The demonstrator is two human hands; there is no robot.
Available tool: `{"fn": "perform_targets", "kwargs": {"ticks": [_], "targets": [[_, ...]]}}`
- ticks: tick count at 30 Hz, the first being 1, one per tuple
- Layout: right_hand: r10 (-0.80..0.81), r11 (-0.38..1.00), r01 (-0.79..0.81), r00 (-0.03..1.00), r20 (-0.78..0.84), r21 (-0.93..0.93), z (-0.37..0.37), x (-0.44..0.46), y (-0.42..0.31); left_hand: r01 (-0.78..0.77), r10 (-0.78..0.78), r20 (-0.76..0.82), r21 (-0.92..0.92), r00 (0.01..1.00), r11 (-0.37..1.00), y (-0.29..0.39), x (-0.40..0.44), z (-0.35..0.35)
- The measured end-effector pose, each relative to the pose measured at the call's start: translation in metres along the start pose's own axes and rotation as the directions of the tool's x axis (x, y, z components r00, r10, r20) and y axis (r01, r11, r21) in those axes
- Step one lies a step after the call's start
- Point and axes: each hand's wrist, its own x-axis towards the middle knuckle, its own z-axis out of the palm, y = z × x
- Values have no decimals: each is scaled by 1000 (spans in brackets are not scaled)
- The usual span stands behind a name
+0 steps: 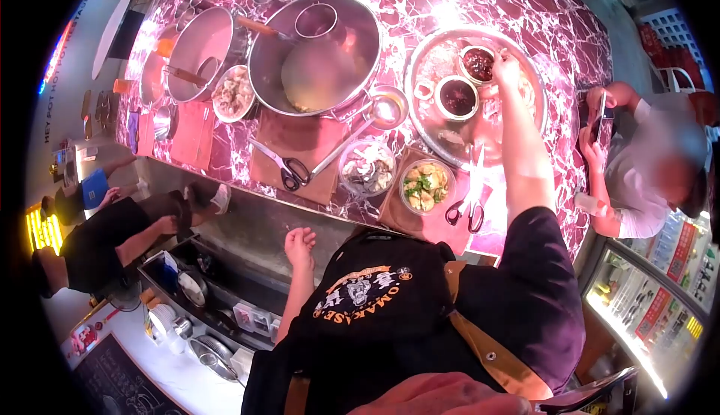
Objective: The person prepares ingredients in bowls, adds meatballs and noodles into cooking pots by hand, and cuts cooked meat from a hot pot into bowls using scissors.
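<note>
My right hand (507, 72) reaches over a large round metal tray (415, 62) at the right of the table. Its fingers are closed at the rim of a small bowl of dark chunky sauce (478, 64). Just below that, a second small bowl of dark sauce (457, 97) sits in the same tray. Down by the table's front edge, my left hand (300, 245) hangs in the air with its fingers loosely bent and nothing in it.
A big metal pot (367, 59) stands mid-table, a ladle (384, 112) beside it. Scissors (294, 173), more scissors (470, 209), a tub of greens (425, 187) and a tub of pale food (367, 166) line the front. A person (645, 160) holds a phone at right.
</note>
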Motion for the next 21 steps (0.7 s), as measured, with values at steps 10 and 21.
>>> {"fn": "perform_targets", "kwargs": {"ticks": [10,21], "targets": [[-235,946,209,969,79,250,-56,-58,2,93,-89,-38,121,995,988,-72,13,-62],[-43,852,11,998,50,523,-79,-72,-10,295,-286,-72,239,956,925,-73,15,-85]]}}
